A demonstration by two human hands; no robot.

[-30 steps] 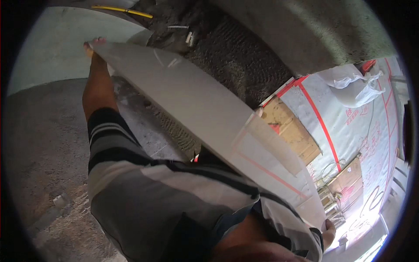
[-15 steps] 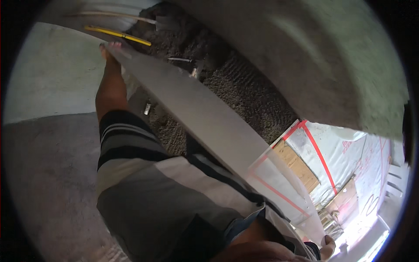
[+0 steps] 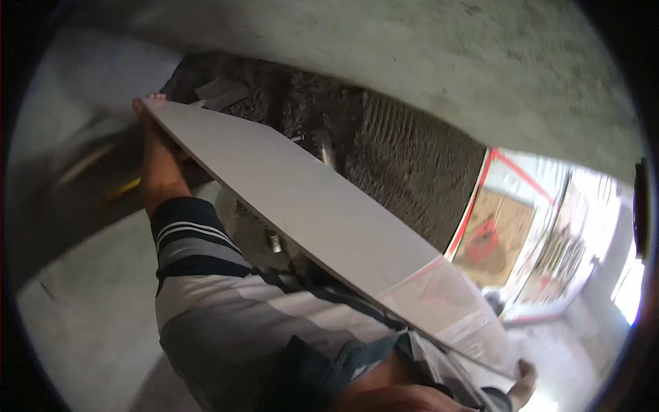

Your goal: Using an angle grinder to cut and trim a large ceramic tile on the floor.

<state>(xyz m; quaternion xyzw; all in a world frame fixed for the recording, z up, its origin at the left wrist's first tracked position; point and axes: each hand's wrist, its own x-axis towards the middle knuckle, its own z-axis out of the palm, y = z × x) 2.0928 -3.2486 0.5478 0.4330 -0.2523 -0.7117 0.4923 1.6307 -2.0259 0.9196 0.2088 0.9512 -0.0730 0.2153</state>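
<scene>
A large, pale, glossy tile (image 3: pixel 288 185) stretches slantwise across the view in front of my body, held up off the ground. My left hand (image 3: pixel 143 110) is closed on its far left end, thumb on the near edge and fingertips showing past the far one. At the near right end, my right hand (image 3: pixel 524 384) grips the tile by its edge; most of those fingers are hidden. The tile's right part mirrors the bright surroundings. Behind and below it lies a bed of dark grey mortar (image 3: pixel 405 165), combed into ridges toward the right.
A shovel blade (image 3: pixel 223 94) rests on the mortar beyond my left hand. Left of my forearm is a blurred yellow bar (image 3: pixel 122 192). A small shiny piece (image 3: pixel 276 242) lies below the tile. Red-edged sheeting with a brown board (image 3: pixel 498 233) borders the mortar; a wall (image 3: pixel 384 41) rises behind.
My view has turned, so the yellow bar has shifted from beyond my left hand to the left of my forearm. The tile stays in both hands, its left end lower in the picture.
</scene>
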